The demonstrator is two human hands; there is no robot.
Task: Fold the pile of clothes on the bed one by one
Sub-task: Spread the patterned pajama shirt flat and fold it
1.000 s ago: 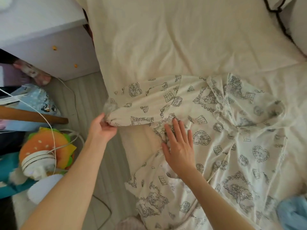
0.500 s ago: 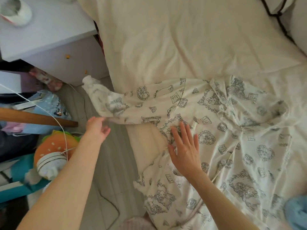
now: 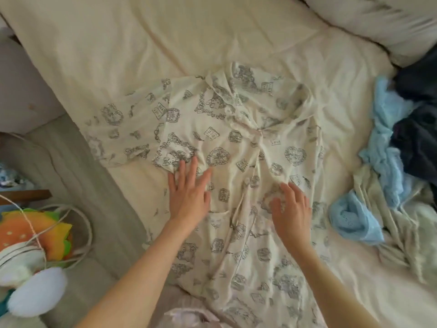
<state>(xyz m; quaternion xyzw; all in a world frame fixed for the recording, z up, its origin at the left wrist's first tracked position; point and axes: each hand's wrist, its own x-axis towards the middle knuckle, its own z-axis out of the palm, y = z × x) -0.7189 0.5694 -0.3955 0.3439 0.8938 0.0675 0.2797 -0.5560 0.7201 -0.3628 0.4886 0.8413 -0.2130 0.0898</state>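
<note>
With the shirt [image 3: 227, 147] spread mid-bed [image 3: 165, 43], left hand [image 3: 189, 195] pressing flat and right hand [image 3: 290, 207] resting with loosely curled fingers, grasping nothing, its bunched middle could crease into the fold unless smoothed

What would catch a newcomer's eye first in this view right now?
The cream printed garment spread across the middle of the bed, with the left hand and right hand both laid flat on it. Next, the heap of unfolded clothes at the right edge: a light blue piece under dark navy fabric.
</note>
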